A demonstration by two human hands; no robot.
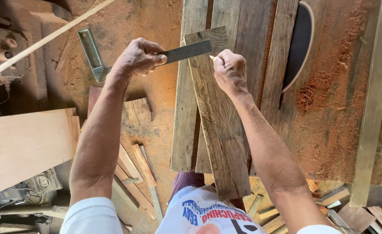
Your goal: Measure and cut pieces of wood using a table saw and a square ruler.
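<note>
left of centre, the left hand [137, 57] grips a metal square [186, 51], its blade laid across the top end of a weathered plank [217, 117] mid-frame; the plank overhangs the sawdusty surface [334, 108] toward the lower edge; just right, the right hand [230, 69] is fisted around a pencil [211, 57] at the blade

Sawdust-covered workbench [338, 108], offcuts [134, 182] on floor
</note>
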